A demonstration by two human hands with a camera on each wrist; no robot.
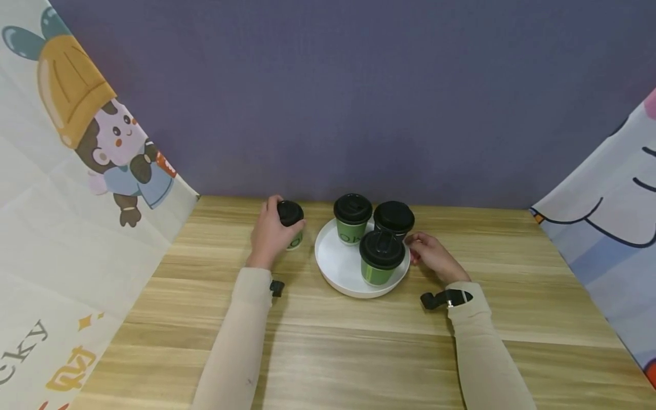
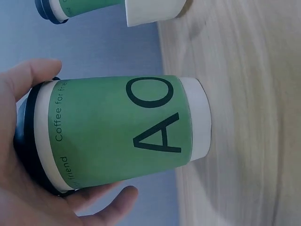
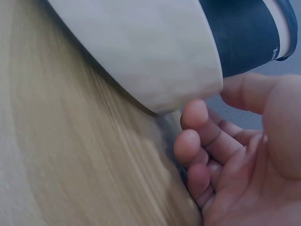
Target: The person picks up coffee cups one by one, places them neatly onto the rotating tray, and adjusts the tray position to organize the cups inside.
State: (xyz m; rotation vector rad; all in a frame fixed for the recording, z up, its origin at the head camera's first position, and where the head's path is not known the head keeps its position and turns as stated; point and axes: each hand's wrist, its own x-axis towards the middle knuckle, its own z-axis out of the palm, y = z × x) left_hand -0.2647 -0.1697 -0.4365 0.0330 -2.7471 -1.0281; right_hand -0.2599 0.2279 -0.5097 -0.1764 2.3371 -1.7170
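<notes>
My left hand (image 1: 270, 234) grips a green paper coffee cup (image 2: 103, 127) from above, thumb and fingers around its black lid (image 2: 29, 136). The cup is upright, its white base close to the wooden tabletop, left of a round white tray (image 1: 332, 263). On that tray stand a green cup (image 1: 351, 229) at the back left, a dark cup (image 1: 393, 218) at the back right and another green cup (image 1: 377, 274) in front, all with black lids. At the tray's right edge, my right hand (image 3: 244, 146) pinches the rim, thumb on top and curled fingers against the outer wall.
The wooden table (image 1: 353, 353) ends at a purple-grey wall panel (image 1: 348, 102) just behind the cups. Printed cartoon sheets flank it, one on the left (image 1: 61, 188) and one on the right (image 1: 605, 228). Black straps circle both wrists.
</notes>
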